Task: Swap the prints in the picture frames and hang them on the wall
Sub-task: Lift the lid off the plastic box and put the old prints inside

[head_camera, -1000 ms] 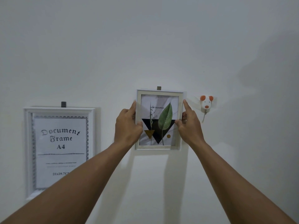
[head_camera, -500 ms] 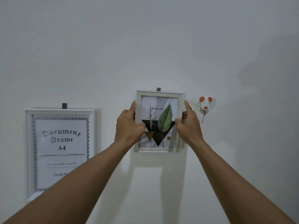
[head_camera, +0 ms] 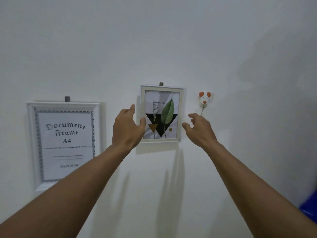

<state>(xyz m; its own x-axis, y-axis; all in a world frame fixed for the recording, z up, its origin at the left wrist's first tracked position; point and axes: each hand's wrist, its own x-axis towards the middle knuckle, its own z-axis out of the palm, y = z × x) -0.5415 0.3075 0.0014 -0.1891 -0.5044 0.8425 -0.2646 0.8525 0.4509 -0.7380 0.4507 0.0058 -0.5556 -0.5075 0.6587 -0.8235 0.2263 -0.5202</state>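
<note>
A small pale frame with a leaf-and-triangle print hangs on the white wall from a grey hook. My left hand hovers just in front of its left edge, fingers relaxed, holding nothing. My right hand is a little to the right of the frame, apart from it, fingers loosely curled and empty. A larger white frame with a "Document Frame A4" sheet hangs at the left from its own grey hook; my left forearm covers its lower right corner.
A small mouse-shaped wall hook with orange ears sticks to the wall right of the small frame, just above my right hand. A blue object shows at the right edge.
Both hands have let go of the small frame's sides and drawn back from it. The frame now hangs on its hook by itself.
</note>
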